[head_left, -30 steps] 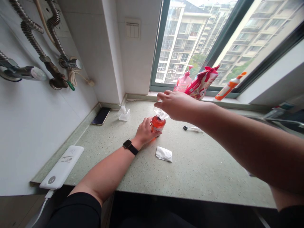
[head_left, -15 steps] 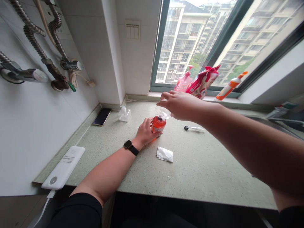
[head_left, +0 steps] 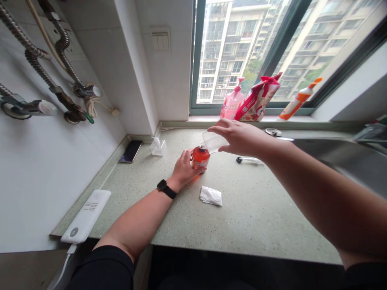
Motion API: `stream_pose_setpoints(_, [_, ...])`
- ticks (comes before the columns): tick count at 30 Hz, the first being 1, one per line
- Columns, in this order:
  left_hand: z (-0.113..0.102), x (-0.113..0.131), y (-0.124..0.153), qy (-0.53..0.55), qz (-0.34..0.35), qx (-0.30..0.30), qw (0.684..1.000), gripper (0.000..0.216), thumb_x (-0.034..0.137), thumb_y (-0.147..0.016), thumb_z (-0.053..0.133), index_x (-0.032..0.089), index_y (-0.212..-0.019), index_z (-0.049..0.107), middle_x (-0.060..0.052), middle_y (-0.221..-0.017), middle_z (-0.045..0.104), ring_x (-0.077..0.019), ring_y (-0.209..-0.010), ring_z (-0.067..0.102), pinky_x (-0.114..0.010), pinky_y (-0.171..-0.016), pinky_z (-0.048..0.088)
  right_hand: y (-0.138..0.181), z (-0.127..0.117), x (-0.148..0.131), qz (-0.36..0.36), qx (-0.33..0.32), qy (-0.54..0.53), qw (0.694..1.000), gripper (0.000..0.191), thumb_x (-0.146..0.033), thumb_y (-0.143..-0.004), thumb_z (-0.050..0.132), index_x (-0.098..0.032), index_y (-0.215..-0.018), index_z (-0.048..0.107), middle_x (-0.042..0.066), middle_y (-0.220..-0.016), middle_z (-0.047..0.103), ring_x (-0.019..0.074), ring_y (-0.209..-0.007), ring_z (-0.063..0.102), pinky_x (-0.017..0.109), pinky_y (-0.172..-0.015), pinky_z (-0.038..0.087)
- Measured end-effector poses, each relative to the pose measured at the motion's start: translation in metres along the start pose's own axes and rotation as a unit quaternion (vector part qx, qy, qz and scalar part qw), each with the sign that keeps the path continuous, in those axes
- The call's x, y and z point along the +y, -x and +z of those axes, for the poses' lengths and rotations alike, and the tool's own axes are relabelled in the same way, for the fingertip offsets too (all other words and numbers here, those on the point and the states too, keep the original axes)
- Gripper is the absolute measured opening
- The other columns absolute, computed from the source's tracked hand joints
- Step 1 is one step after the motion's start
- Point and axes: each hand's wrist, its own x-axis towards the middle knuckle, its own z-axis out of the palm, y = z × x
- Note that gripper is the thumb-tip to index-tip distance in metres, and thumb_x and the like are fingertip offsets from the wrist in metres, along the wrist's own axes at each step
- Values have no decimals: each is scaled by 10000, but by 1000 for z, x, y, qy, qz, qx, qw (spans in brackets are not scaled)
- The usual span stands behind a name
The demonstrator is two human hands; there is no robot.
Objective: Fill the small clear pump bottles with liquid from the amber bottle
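1. Counter [head_left: 256, 225]: speckled green, carries everything being handled. Presumably chosen as a flat, firm base.
2. Sink [head_left: 341, 155]: right end, partly behind the right forearm.
3. Red bag [head_left: 256, 100], with pink pump bottle [head_left: 231, 104] and orange-white bottle [head_left: 296, 104]: all on the sill behind, probably parked there to free up working space.
4. Right hand [head_left: 237, 137]: gripping the clear container from above and its right side, wrist bent. Looks like a hold for controlling tilt.
5. Left hand [head_left: 184, 167]: wrapped around the orange bottle's left and near sides, thumb in front. Likely there to stop it sliding or tipping.
6. Orange bottle [head_left: 200, 155]: upright on the counter, mid-scene, mouth uncovered, label toward the near side.
7. Clear container [head_left: 214, 141]: tilted, low end at the bottle's mouth. Can't tell if they touch. Angle suits a narrow neck.
8. Power bank [head_left: 86, 217]: left front edge, cable plugged into its near end; probably so the cable hangs free.
9. Phone [head_left: 130, 151]: flat against the back left corner, apparently out of splash range.
10. Folded tissue [head_left: 211, 196]: just in front of the bottle; handy for drips, I'd guess.
11. Black-ended piece [head_left: 246, 160]: lying right of the bottle, maybe a pump top.
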Motion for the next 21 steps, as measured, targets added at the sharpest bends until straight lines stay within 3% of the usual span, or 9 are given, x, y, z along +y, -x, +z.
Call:
stream_pose_setpoints(7, [-3, 2, 0, -4, -4, -6, 1000, 851, 531, -815, 924, 258, -1487, 480, -136, -1354, 643, -268, -1046, 723, -461, -922, 655, 18, 22, 14, 36, 51, -98, 993, 675, -356, -905, 759, -300, -1555, 585, 139, -1466, 626, 319, -1252, 672, 502, -1036, 607])
stream_pose_setpoints(11, [-5, 3, 0, 2, -3, -7, 1000, 825, 532, -830, 910, 252, -1480, 485, -140, -1358, 642, -260, -1047, 715, -458, -925, 652, 32, 43, 21, 69, 95, -194, 974, 668, -407, -900, 770, -289, -1535, 599, 141, -1446, 629, 316, -1248, 681, 531, -1064, 606])
stream_pose_setpoints(13, [-5, 3, 0, 1, -2, -8, 1000, 816, 528, -830, 909, 252, -1473, 489, -138, -1357, 642, -266, -1066, 712, -459, -931, 649, 41, 62, 24, 102, 123, -283, 946, 704, -463, -884, 788, -274, -1534, 594, 148, -1418, 636, 309, -1239, 689, 534, -1074, 607])
stream_pose_setpoints(16, [-7, 0, -2, -4, -6, -8, 1000, 817, 510, -823, 916, 255, -1472, 489, -128, -1340, 641, -274, -1091, 706, -458, -943, 644, 57, 96, 24, 175, 135, -421, 880, 832, -500, -851, 805, -246, -1591, 520, 179, -1446, 622, 303, -1236, 700, 524, -1081, 609])
stream_pose_setpoints(21, [-10, -6, -5, -31, -38, 11, 999, 854, 505, -795, 937, 260, -1478, 486, -111, -1339, 627, -266, -1060, 701, -449, -934, 632, 78, 152, 12, 276, 88, -535, 794, 857, -506, -827, 815, -237, -1586, 520, 176, -1405, 663, 322, -1233, 698, 537, -1079, 597])
